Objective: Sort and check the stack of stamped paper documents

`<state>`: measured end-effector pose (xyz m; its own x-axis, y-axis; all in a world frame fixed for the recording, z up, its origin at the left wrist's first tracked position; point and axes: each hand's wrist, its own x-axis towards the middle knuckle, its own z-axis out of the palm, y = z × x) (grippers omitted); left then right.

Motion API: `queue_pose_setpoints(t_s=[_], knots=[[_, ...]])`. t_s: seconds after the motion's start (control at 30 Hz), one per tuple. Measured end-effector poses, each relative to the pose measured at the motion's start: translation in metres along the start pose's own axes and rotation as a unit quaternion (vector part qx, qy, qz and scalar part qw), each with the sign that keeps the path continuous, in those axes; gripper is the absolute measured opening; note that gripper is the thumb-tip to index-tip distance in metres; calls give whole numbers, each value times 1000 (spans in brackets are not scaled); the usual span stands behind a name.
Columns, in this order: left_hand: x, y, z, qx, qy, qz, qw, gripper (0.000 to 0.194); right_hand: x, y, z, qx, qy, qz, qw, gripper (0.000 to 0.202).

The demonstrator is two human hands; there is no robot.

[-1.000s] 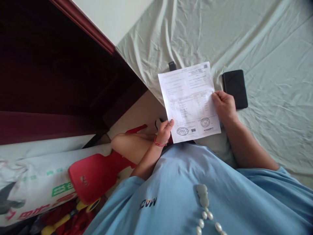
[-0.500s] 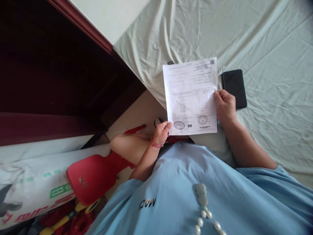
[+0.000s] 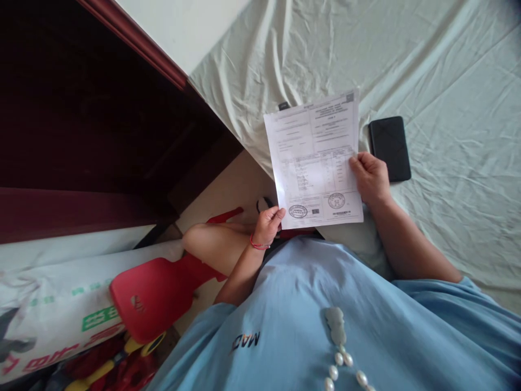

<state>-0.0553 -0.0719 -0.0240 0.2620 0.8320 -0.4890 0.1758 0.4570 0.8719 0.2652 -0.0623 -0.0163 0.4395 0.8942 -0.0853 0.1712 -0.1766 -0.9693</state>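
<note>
A white printed sheet of paper (image 3: 313, 163) with two round stamps near its lower edge is held up above the pale bed sheet. My left hand (image 3: 268, 225), with a red bracelet at the wrist, pinches the paper's lower left corner. On the right edge, about halfway up, my right hand (image 3: 371, 176) grips the paper between thumb and bent fingers. Just beyond that hand, a black rectangular case (image 3: 391, 147) lies on the bed sheet. A small dark object (image 3: 284, 106) shows partly behind the paper's top edge.
The pale green bed sheet (image 3: 459, 108) is wrinkled. Dark wooden furniture (image 3: 89, 108) stands at the left. Below it are a red plastic chair (image 3: 154, 296), a white printed sack (image 3: 52, 304) and a yellow-handled thing (image 3: 97, 374). A pearl necklace (image 3: 334, 372) hangs over the blue shirt.
The paper has tilted, its top left corner moving left and down and its top edge now slanting up to the right. My right hand has shifted slightly left.
</note>
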Motion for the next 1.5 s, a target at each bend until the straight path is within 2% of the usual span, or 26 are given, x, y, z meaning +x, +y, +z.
queue_pose_setpoints(t_s=[0.2, 0.4, 0.53, 0.6, 0.67, 0.8, 0.97, 1.07, 1.3, 1.5], knots=[[-10, 2, 0, 3, -136, -16, 991, 65, 0, -6, 0, 11, 35, -5, 999, 43], [-22, 8, -9, -24, -184, 1, 983, 57, 1, -2, 1, 20, 33, 6, 999, 41], [-26, 16, -9, -26, -224, -18, 974, 57, 1, -5, -1, 7, 37, 11, 999, 41], [-24, 15, -8, -35, -210, -28, 977, 57, 2, -6, -1, 0, 35, 12, 999, 41], [-20, 12, -6, -40, -173, -27, 984, 58, 3, -5, -1, -13, 38, 8, 999, 40], [-13, 4, 2, 2, -94, 8, 995, 60, 3, -4, 1, -45, 51, -3, 998, 34], [-15, -2, 13, 52, -47, 36, 997, 62, 2, -6, 1, -86, 73, -20, 993, 34], [-18, -4, 16, 63, -41, 43, 996, 64, 1, -8, 1, -92, 74, -20, 993, 31], [-19, -6, 12, -43, -89, 4, 995, 72, 2, -9, 0, -91, 73, -7, 993, 20], [-21, -13, 9, -5, -97, -4, 995, 69, 1, -8, 0, -80, 72, -11, 994, 20]])
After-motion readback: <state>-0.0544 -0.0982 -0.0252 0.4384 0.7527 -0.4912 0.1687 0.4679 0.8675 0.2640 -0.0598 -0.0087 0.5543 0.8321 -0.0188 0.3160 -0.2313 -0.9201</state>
